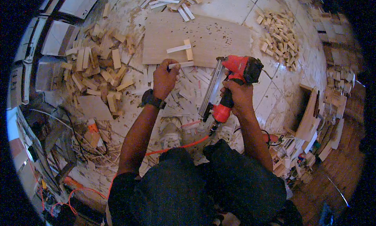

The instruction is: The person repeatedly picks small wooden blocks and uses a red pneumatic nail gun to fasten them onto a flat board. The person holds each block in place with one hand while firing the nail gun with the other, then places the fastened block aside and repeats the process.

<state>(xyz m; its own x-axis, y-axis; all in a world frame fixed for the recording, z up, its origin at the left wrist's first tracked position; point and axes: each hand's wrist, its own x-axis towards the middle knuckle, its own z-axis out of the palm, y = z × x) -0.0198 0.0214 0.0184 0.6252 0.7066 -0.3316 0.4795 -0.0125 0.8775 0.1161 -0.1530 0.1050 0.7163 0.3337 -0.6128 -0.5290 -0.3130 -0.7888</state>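
Observation:
My right hand point(239, 94) is wrapped round the grip of a red and black pneumatic nail gun point(223, 110), whose silver magazine slants down toward me. An orange air hose point(178, 146) runs from its lower end across to the left. In my left hand point(166, 78), which wears a dark wristwatch point(153, 99), is a small pale wood strip point(183, 64), its free end pointing right at the board's near edge. Just beyond, a white-faced strip point(178, 49) lies against a short wood block point(188, 49) on the flat wooden board point(164, 32).
Wood blocks are heaped at the left point(88, 71), and a pile of smaller blocks point(280, 40) sits at the far right. White strips point(188, 93) litter the tiles before my knees. A wooden box point(305, 110) stands at the right. Cables and the hose cross the lower left.

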